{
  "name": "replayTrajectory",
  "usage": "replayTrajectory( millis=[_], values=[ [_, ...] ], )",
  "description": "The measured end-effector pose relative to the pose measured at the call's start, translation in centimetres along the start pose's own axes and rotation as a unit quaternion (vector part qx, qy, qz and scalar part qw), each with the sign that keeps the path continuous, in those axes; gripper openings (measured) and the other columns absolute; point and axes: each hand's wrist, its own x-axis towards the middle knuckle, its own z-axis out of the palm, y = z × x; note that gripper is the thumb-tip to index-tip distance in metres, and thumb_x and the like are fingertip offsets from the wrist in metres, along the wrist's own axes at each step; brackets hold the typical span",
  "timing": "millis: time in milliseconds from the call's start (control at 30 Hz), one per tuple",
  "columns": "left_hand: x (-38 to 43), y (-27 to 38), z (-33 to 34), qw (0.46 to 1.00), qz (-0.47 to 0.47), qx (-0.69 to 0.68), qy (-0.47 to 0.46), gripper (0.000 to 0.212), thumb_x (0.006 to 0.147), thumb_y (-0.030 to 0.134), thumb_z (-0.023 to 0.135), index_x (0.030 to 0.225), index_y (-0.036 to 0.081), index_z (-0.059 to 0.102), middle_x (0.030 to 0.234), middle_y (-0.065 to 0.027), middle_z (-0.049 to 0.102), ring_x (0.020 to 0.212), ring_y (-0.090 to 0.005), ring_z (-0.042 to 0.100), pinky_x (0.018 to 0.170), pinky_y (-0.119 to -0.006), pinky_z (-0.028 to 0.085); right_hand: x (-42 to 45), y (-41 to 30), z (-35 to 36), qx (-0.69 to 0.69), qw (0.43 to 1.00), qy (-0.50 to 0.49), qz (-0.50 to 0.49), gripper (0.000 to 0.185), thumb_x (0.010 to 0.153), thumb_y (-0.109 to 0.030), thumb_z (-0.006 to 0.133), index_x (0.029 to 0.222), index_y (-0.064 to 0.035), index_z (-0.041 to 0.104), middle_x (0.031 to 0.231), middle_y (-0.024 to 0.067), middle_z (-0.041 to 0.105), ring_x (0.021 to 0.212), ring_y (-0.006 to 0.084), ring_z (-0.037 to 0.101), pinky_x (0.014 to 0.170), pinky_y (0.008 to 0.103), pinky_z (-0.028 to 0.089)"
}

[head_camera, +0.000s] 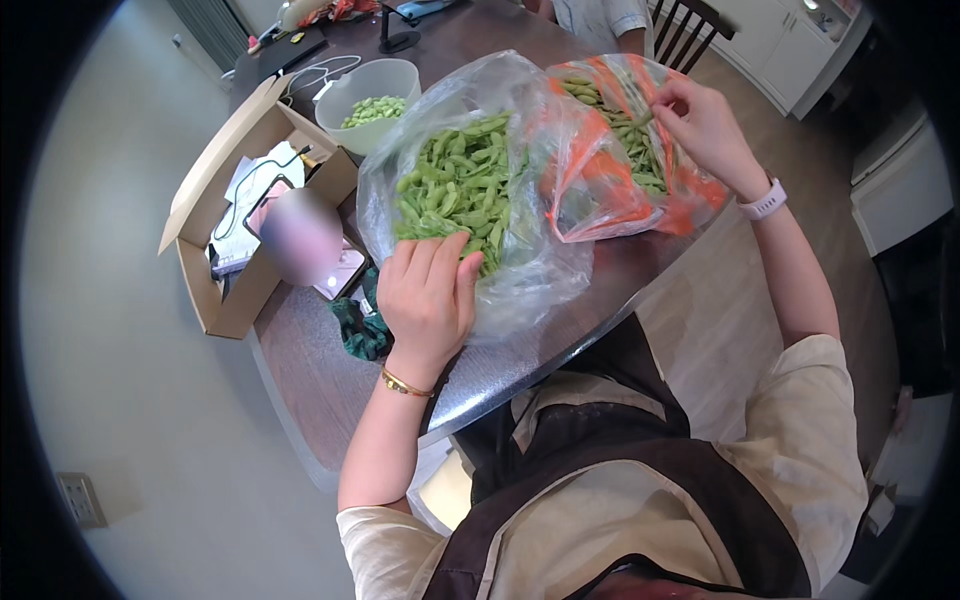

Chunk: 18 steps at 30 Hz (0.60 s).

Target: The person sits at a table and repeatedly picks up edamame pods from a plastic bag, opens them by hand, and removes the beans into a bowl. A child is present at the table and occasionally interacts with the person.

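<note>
Green soybean pods (457,180) fill a clear plastic bag (532,304) that lies spread on the table. At the bag's near left edge rests my left hand (427,289), fingers bent over the pods; its fingertips are partly hidden, so I cannot tell if it grips anything. Up on the right, my right hand (701,124) pinches a single pod (643,118) between thumb and fingers. It hovers over an orange-and-clear plastic bag (600,180), in which more pods (637,154) lie. A translucent bowl (405,75) beyond the clear bag holds shelled green beans (373,111).
On the left, an open cardboard box (247,300) holds papers and a cable. Phones (349,274) and a dark green scrunchie (364,337) lie near my left hand. A black stand (397,39) is farther back. Across the table is another person (600,26) beside a wooden chair (694,34).
</note>
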Motion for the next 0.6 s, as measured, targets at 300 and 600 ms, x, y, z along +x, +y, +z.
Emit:
replayTrajectory(
  millis=[300, 600],
  values=[
    [-0.1, -0.1, -0.3, 0.961, -0.172, -0.213, 0.029, 0.023, 0.088, 0.005, 0.06, 0.111, 0.001, 0.06, 0.086, -0.0108, 0.062, 0.069, -0.02, 0.057, 0.062, -0.029, 0.045, -0.3, -11.9, 7.4, 0.404, 0.871, -0.263, 0.096, 0.016, 0.087, -0.015, 0.064, 0.094, -0.0003, 0.064, 0.078, -0.0011, 0.062, 0.066, 0.0031, 0.052, 0.057, 0.0183, 0.041],
    [-0.8, -3.0, -0.4, 0.931, -0.275, -0.237, -0.018, 0.012, 0.089, 0.01, 0.06, 0.089, -0.002, 0.062, 0.075, -0.0073, 0.058, 0.065, -0.0131, 0.053, 0.06, -0.026, 0.043, 1.1, -12.7, 14.1, 0.538, 0.778, -0.309, 0.097, 0.016, 0.088, -0.012, 0.064, 0.095, 0.0019, 0.065, 0.081, 0.003, 0.065, 0.065, 0.0055, 0.055, 0.058, 0.0185, 0.043]
  ],
)
